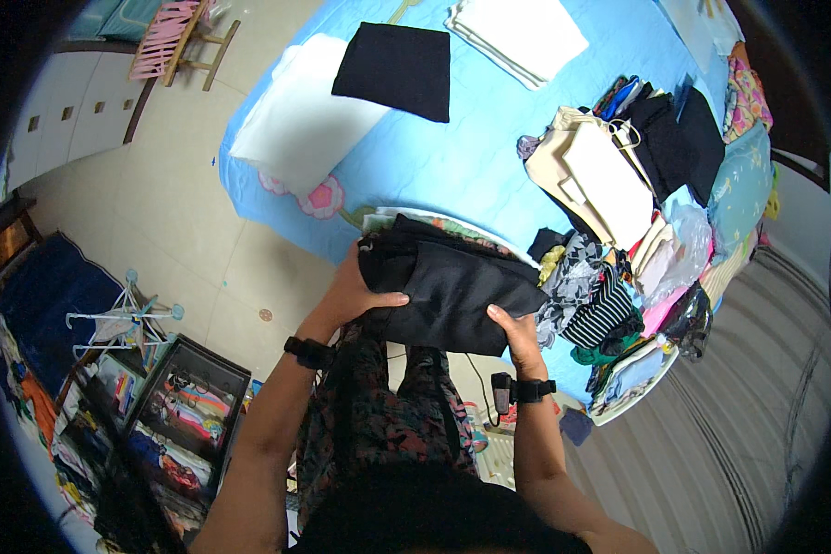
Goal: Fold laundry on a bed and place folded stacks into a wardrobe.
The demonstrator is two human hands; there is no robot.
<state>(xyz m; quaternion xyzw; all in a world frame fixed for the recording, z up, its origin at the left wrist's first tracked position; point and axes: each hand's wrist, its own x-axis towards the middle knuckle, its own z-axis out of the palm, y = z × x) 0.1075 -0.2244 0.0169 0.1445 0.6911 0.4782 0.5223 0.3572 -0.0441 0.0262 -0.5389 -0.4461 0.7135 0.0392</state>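
Observation:
A folded black garment point(452, 291) lies between my two hands at the near edge of the bed. My left hand point(358, 294) grips its left end, thumb on top and fingers hidden underneath. At the lower right corner my right hand point(517, 337) pinches it, thumb on top, with the other fingers mostly out of sight. Directly beyond it, partly covered, is a stack of folded clothes point(462, 228) with white and patterned layers. Farther off on the bed, another folded black cloth point(395, 72) overlaps a folded white cloth point(309, 115).
A blue bedspread point(434, 171) covers the bed. Folded white cloths point(519, 37) lie at its far side. On the right are beige garments point(600, 175), a striped cloth point(603, 314) and a white basket point(632, 388) of clothes. Lower left, an open drawer unit point(189, 406) stands beside hangers point(129, 319).

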